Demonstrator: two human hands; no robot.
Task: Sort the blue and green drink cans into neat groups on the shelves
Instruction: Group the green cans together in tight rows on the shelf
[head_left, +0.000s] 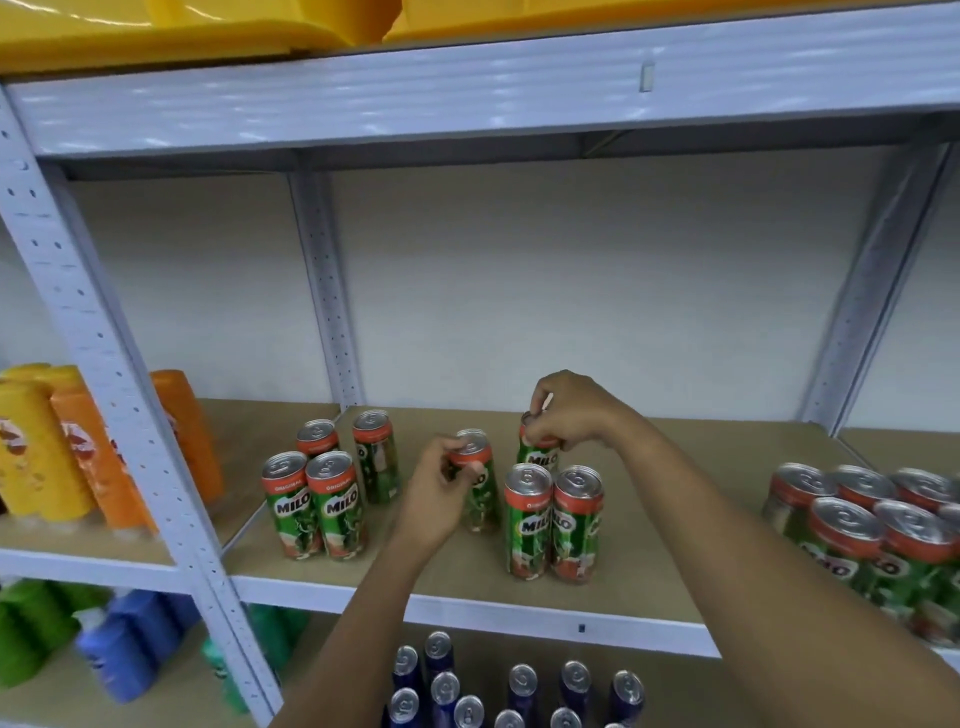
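Dark blue aluminium drink cans (522, 686) stand on the lower shelf. Above, on the brown-board shelf (649, 525), each hand's grip closes on an upright green Milo can near mid-shelf: left hand (441, 493) on the nearer can (475, 486), right hand (566, 410) on the farther can (540, 454).

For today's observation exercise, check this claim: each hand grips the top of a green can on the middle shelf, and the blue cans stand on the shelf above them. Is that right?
One detail is wrong. In the head view, the left hand and right hand do each grip a green can on the middle shelf, but the blue cans stand on the shelf below, not above.
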